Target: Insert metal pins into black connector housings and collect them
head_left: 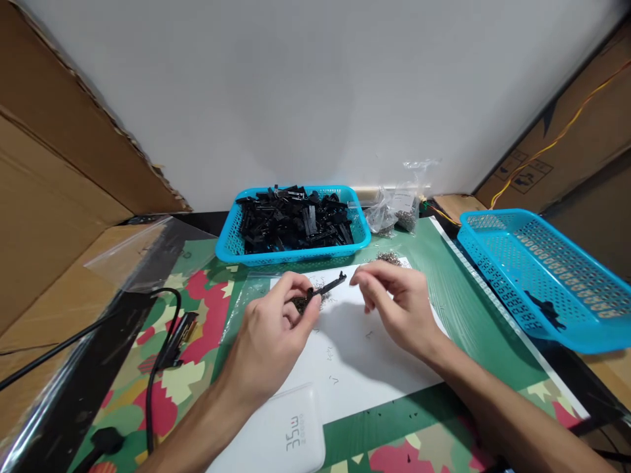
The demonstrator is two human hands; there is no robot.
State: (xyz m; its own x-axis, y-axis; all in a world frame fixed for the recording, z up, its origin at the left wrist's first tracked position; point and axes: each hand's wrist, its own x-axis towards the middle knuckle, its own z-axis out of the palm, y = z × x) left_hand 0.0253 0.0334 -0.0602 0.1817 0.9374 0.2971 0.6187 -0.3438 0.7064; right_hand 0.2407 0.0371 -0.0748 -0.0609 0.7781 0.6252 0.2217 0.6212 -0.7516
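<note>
My left hand (pixel 276 328) grips a slim black plastic part (pixel 331 285) between thumb and fingers, its narrow notched end pointing up and to the right. Just right of that end is my right hand (pixel 394 302), thumb and forefinger pinched together. Whatever the pinch holds, if anything, is too small to see. Below both hands lies a white sheet of paper (pixel 359 368) with several tiny bent wires (pixel 329 353) on it. A small pile of metal pieces (pixel 302 303) is partly hidden behind my left hand.
A blue basket (pixel 293 255) heaped with black parts stands at the back. Beside it are clear bags of small metal pieces (pixel 405 217) and a loose pile (pixel 388 258). Another blue basket (pixel 493 263) at right holds a few black parts. A white power bank (pixel 305 433) and black cable (pixel 150 394) lie in front.
</note>
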